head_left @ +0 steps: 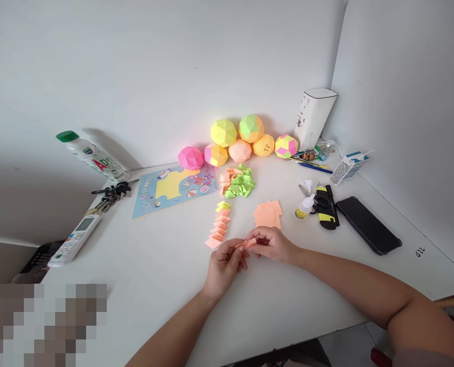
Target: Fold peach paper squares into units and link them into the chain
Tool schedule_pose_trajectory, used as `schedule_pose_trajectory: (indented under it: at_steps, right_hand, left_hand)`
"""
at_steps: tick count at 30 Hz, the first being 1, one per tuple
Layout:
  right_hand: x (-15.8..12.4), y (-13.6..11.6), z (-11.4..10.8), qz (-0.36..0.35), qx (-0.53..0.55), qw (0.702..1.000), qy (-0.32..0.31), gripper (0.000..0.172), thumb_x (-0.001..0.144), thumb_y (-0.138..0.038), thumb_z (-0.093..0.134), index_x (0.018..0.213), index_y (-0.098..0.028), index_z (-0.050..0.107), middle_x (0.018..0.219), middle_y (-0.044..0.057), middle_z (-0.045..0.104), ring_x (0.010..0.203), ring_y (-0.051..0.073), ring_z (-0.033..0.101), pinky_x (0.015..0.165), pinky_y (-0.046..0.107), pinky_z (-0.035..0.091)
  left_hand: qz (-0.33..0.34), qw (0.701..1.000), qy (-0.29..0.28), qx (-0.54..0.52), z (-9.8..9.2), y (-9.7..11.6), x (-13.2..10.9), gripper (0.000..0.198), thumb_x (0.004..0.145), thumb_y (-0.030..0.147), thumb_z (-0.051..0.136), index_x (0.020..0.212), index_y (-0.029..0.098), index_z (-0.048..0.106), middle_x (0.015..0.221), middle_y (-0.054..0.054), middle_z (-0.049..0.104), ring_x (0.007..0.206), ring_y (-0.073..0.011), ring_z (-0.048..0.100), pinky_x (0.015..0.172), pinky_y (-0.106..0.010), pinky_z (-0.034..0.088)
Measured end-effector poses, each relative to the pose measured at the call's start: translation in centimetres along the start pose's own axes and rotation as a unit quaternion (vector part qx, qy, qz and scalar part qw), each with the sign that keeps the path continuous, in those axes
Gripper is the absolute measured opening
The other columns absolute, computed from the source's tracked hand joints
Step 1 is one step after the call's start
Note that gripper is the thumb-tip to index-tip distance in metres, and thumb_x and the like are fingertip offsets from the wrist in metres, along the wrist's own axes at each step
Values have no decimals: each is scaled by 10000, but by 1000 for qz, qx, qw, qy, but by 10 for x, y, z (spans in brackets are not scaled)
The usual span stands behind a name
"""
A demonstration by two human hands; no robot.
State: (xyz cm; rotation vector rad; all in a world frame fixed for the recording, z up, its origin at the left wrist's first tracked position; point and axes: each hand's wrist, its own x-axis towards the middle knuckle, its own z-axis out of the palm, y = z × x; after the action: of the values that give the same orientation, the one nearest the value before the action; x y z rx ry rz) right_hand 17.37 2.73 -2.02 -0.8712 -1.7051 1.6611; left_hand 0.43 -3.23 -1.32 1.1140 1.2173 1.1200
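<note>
A small piece of peach paper [246, 244] is pinched between my left hand [227, 262] and my right hand [270, 244], just above the white tabletop. Both hands have their fingers closed on it, which hides part of its shape. Beyond my right hand lies a loose stack of flat peach paper squares [268, 213]. Past my left hand runs a row of folded peach paper pieces [219, 227], with a yellow folded piece [223, 205] at its far end. Farther back is a heap of green and peach folded pieces [240, 182].
Several colourful paper balls [241, 151] are piled against the wall. A blue printed card [173, 191], a bottle [92, 158] and a remote control [75, 239] lie leftward. Rightward are a glue bottle [304, 207], a utility knife [326, 209], a phone [369, 224] and a drink carton [349, 168].
</note>
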Motion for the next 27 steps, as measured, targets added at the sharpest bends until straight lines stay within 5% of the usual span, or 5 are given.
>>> schedule_pose_trajectory:
  at_steps: [14,27]
  right_hand:
    - [0,4,1,-56,-37,998,18,225,799,-331,622,950,-167,597,635,-25,555,526,106,555,523,247,475]
    - [-1,1,1,-20,-41,999,6,266,788,-350,639,962,-157,581,693,-1,574,565,111,562,543,249,476]
  left_hand:
    - [0,1000,-5,-2,0,0,1,235,834,385,559,935,175,594,662,9,609,470,-92,551,450,-218,414]
    - [4,1000,-11,-9,0,1,0,187,849,364,545,867,179,524,664,17,605,469,-79,536,452,-204,399]
